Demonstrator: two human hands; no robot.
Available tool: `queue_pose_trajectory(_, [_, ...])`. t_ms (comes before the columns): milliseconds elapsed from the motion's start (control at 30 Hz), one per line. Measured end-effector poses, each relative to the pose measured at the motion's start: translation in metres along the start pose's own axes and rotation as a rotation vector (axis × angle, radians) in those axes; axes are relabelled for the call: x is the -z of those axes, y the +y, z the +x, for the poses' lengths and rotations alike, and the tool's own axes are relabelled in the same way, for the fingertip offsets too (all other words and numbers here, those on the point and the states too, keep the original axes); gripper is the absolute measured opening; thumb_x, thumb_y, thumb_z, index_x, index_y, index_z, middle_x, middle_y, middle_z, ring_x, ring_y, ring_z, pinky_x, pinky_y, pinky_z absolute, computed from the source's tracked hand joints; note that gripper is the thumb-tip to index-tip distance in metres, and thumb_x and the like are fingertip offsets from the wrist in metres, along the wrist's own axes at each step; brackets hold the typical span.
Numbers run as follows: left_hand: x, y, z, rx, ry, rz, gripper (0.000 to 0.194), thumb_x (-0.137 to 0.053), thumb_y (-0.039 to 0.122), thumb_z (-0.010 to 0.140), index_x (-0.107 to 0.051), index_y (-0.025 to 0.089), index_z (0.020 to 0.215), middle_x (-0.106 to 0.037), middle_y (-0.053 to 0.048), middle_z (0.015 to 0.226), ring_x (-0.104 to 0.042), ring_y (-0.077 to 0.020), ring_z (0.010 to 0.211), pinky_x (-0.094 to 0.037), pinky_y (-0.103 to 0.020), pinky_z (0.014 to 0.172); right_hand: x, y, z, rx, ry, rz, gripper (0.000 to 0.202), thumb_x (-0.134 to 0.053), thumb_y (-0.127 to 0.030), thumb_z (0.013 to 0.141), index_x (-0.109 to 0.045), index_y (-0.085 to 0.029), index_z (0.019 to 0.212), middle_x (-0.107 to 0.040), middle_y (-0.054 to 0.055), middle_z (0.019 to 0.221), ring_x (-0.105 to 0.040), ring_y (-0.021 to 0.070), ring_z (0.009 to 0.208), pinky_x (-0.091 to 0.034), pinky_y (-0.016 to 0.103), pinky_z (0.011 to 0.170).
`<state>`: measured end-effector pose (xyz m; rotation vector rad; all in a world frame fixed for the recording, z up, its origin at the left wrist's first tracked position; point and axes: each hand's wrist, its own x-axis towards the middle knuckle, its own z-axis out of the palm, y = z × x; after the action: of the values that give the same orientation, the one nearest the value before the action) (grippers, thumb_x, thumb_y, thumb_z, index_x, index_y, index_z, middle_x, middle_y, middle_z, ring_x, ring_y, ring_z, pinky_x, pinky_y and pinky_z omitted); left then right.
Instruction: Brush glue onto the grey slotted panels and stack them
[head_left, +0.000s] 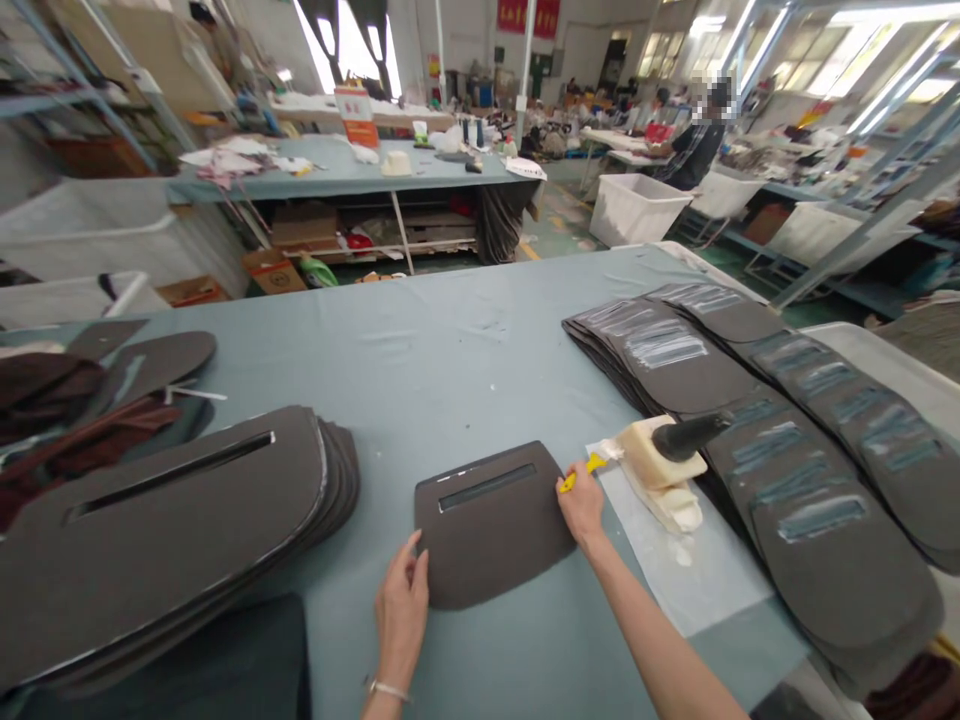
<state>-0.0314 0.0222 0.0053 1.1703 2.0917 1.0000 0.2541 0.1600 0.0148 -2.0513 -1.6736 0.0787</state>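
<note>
A dark grey panel (pixel 495 550) with a rounded lower edge and a long narrow slot near its top lies flat in front of me. My left hand (pixel 403 605) is at the panel's left edge, fingers partly spread and seeming to touch it. In my right hand (pixel 583 505) is a small yellow brush (pixel 592 468), its whitened bristles pointing right; this hand also rests at the panel's right edge. Beyond the bristles, a cream container (pixel 649 450) with a black cone-shaped nozzle lies on a white sheet (pixel 694 595) beside a whitish smear.
Slotted dark panels form a stack (pixel 172 520) on the left. Overlapping panels (pixel 810 560) with white and bluish streaks cover the right side of the blue-green table (pixel 465 370). Another table (pixel 322 165), white bins (pixel 637 205) and a seated person (pixel 694 150) are farther back.
</note>
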Motion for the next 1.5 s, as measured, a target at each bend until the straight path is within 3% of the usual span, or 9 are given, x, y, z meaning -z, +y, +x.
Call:
queue_pose_trajectory(433, [0.000, -0.003, 0.003, -0.038, 0.044, 0.048, 0.041, -0.040, 0.039, 0.087, -0.058, 0.020, 0.119, -0.067, -0.006, 0.089, -0.062, -0.0173, 0.077, -0.047, -0.032, 0.075, 0.000, -0.004, 0.000, -0.026, -0.045, -0.100, 0.015, -0.057, -0.029, 0.079, -0.052, -0.019, 0.090, -0.051, -0.001, 0.072, -0.042, 0.0115, 0.061, -0.023, 0.023, 0.058])
queue_pose_trajectory(1200, [-0.001, -0.005, 0.005, 0.027, 0.020, 0.136, 0.039, -0.044, 0.041, 0.086, -0.059, 0.024, 0.118, -0.068, -0.004, 0.087, -0.063, -0.0166, 0.075, -0.045, -0.027, 0.065, 0.003, -0.010, -0.002, -0.049, -0.046, -0.106, 0.014, -0.059, -0.024, 0.080, -0.053, -0.018, 0.091, -0.051, -0.002, 0.073, -0.040, 0.0095, 0.062, -0.020, 0.022, 0.058])
queue_pose_trajectory(1367, [-0.003, 0.003, 0.004, -0.028, 0.017, 0.264, 0.037, -0.043, 0.036, 0.088, -0.057, 0.022, 0.119, -0.066, -0.005, 0.086, -0.060, -0.0164, 0.074, -0.043, -0.027, 0.065, 0.006, -0.012, 0.001, -0.051, -0.096, -0.128, 0.014, -0.059, -0.024, 0.080, -0.053, -0.018, 0.091, -0.052, -0.002, 0.073, -0.041, 0.0093, 0.061, -0.020, 0.023, 0.057])
queue_pose_trajectory(1500, [-0.004, 0.009, -0.001, -0.110, 0.102, 0.462, 0.035, -0.042, 0.032, 0.088, -0.055, 0.023, 0.119, -0.062, -0.007, 0.094, -0.057, -0.0189, 0.076, -0.040, -0.029, 0.064, 0.011, -0.014, 0.001, 0.005, -0.152, -0.174, 0.012, -0.057, -0.025, 0.083, -0.054, -0.018, 0.093, -0.053, 0.000, 0.078, -0.044, 0.0102, 0.063, -0.021, 0.023, 0.056])
